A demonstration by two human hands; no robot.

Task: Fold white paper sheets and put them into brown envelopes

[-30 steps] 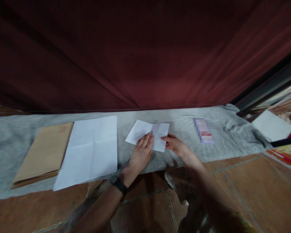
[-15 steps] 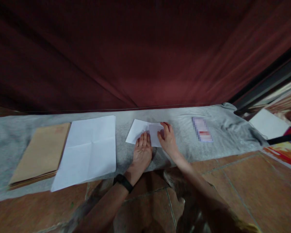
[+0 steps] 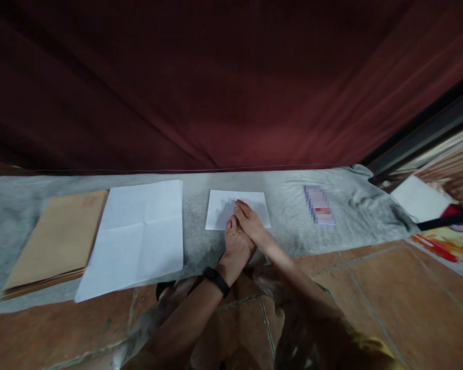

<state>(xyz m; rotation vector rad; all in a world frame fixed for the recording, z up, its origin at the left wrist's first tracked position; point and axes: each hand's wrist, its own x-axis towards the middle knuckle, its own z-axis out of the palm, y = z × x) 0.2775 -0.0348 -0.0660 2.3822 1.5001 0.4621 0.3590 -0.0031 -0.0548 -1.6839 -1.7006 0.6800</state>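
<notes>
A small folded white paper (image 3: 219, 208) lies flat on the grey cloth (image 3: 281, 190) in front of me. My right hand (image 3: 250, 222) rests on it with fingers stretched out flat, pressing it down. My left hand (image 3: 235, 245), with a black watch on the wrist, lies just under and beside the right hand at the paper's near edge; its fingers are mostly covered by the right hand.
A large creased white sheet (image 3: 139, 236) lies to the left, with a stack of brown envelopes (image 3: 57, 239) beyond it. A small printed card (image 3: 319, 205) sits to the right. A dark red curtain (image 3: 216, 87) hangs behind. Tiled floor (image 3: 370, 288) is near me.
The small paper has been folded over into a neat rectangle and squared up. My right hand slid onto its middle, crossing over my left hand, which drew back toward the near edge.
</notes>
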